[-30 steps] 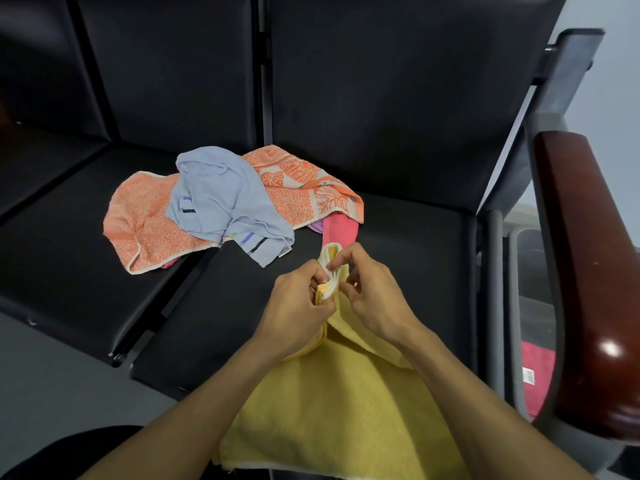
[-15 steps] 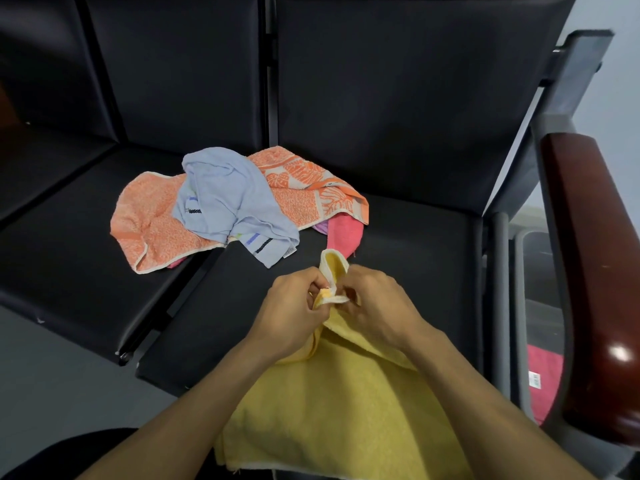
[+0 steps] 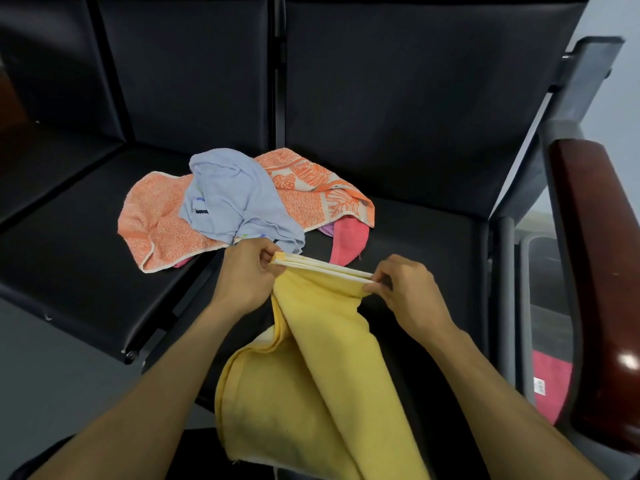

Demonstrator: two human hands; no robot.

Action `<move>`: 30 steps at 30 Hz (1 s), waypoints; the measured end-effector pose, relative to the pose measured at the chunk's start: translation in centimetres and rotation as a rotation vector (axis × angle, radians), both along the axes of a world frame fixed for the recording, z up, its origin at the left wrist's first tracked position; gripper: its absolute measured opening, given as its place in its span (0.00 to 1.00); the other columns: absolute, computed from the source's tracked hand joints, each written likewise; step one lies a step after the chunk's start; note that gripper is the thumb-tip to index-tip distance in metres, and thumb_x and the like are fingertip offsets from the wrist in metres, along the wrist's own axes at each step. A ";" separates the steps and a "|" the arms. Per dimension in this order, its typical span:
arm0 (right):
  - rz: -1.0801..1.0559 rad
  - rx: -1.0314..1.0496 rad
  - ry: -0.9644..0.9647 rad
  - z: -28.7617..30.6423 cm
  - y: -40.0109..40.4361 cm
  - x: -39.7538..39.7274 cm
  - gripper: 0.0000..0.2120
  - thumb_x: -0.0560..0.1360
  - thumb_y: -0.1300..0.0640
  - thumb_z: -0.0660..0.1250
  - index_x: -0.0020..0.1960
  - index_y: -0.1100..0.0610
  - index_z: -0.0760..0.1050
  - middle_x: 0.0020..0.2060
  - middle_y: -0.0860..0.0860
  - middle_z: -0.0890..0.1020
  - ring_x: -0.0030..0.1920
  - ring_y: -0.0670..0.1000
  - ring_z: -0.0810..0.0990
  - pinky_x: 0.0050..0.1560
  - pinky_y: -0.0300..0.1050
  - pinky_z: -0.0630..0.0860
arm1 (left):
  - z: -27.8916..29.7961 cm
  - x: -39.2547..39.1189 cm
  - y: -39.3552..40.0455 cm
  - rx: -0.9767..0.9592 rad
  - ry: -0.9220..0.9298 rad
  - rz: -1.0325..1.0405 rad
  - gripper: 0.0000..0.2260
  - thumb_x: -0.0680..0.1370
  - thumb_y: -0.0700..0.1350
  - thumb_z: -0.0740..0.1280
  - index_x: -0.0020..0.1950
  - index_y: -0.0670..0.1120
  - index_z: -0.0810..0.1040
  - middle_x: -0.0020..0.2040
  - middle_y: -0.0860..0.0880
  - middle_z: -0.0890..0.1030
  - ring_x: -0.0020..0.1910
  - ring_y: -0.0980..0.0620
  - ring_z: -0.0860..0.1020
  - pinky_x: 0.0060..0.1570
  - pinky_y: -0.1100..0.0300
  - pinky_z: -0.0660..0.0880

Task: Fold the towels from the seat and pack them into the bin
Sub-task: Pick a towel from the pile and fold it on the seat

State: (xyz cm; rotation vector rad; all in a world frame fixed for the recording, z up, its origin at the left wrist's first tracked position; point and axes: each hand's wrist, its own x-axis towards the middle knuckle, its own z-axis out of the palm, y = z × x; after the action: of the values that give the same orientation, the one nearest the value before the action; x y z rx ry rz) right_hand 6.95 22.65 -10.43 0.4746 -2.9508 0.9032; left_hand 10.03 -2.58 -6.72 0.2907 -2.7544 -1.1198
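Note:
A yellow towel hangs doubled from both hands over the front of the black seat. My left hand pinches one end of its top edge, and my right hand pinches the other end, with the edge stretched taut between them. Behind the hands lies a heap of towels: a light blue towel on top of an orange patterned towel, with a pink towel poking out at the right. A grey bin stands right of the seat, holding a pink folded towel.
A dark red wooden armrest on a grey frame rises at the right, above the bin. A grey metal post stands between seat and bin. A second black seat adjoins on the left. Grey floor shows lower left.
My hands were together, pinching the towel's bunched corners. They have slid apart along the top edge, which now stretches straight between them.

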 end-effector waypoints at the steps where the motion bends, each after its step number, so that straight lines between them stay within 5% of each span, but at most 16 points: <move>1: -0.003 -0.077 -0.021 0.0 0.1 0.0 0.07 0.74 0.54 0.75 0.42 0.55 0.80 0.41 0.46 0.80 0.40 0.46 0.78 0.44 0.50 0.80 | -0.1 -0.2 -0.1 0.005 0.004 0.003 0.05 0.75 0.35 0.71 0.43 0.44 0.81 0.36 0.51 0.80 0.35 0.55 0.76 0.38 0.57 0.76; 7: -0.075 -0.395 -0.060 1.6 0.4 0.6 0.07 0.71 0.60 0.77 0.37 0.56 0.80 0.35 0.48 0.83 0.36 0.47 0.82 0.40 0.48 0.81 | 0.7 -0.3 0.2 0.065 0.045 0.041 0.05 0.75 0.35 0.71 0.45 0.44 0.81 0.38 0.51 0.79 0.36 0.55 0.75 0.38 0.60 0.72; 10: -0.131 -0.536 -0.050 2.9 0.4 1.6 0.07 0.73 0.61 0.76 0.45 0.55 0.78 0.37 0.50 0.82 0.37 0.50 0.82 0.40 0.50 0.83 | 1.8 0.3 0.8 0.106 0.087 0.055 0.05 0.76 0.36 0.71 0.46 0.45 0.81 0.39 0.51 0.79 0.34 0.58 0.74 0.35 0.65 0.69; 13: -0.083 -0.461 -0.049 5.6 0.4 2.6 0.08 0.78 0.56 0.70 0.57 0.52 0.79 0.43 0.46 0.82 0.42 0.46 0.82 0.40 0.42 0.81 | 4.1 1.6 1.3 0.189 0.122 0.080 0.05 0.77 0.37 0.71 0.46 0.47 0.80 0.40 0.52 0.80 0.36 0.57 0.76 0.36 0.65 0.70; 18: -0.143 -0.495 0.170 12.5 -0.2 3.4 0.05 0.79 0.54 0.68 0.48 0.54 0.81 0.41 0.45 0.82 0.40 0.42 0.79 0.37 0.32 0.74 | 10.4 3.2 0.9 0.315 0.133 0.046 0.03 0.77 0.38 0.71 0.48 0.45 0.82 0.46 0.45 0.83 0.43 0.51 0.80 0.45 0.58 0.77; 26: -0.129 -0.382 0.324 19.6 -0.7 5.6 0.04 0.77 0.56 0.71 0.45 0.55 0.80 0.39 0.45 0.80 0.39 0.42 0.77 0.36 0.29 0.68 | 17.2 5.9 1.3 0.204 0.351 0.088 0.05 0.76 0.34 0.70 0.48 0.42 0.83 0.40 0.49 0.81 0.37 0.58 0.76 0.34 0.76 0.70; 30: -0.123 -0.394 0.294 21.6 -0.5 6.6 0.05 0.77 0.56 0.71 0.43 0.54 0.80 0.36 0.45 0.80 0.36 0.42 0.78 0.34 0.29 0.70 | 18.5 6.9 1.3 0.201 0.410 0.114 0.05 0.76 0.36 0.70 0.48 0.44 0.84 0.40 0.51 0.82 0.37 0.60 0.77 0.40 0.64 0.75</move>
State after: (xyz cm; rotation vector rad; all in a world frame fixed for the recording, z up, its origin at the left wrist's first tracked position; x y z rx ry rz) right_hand 13.53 22.14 11.15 0.3645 -2.4290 1.2382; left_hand 16.90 -1.27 11.75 0.2102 -2.2483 -1.2649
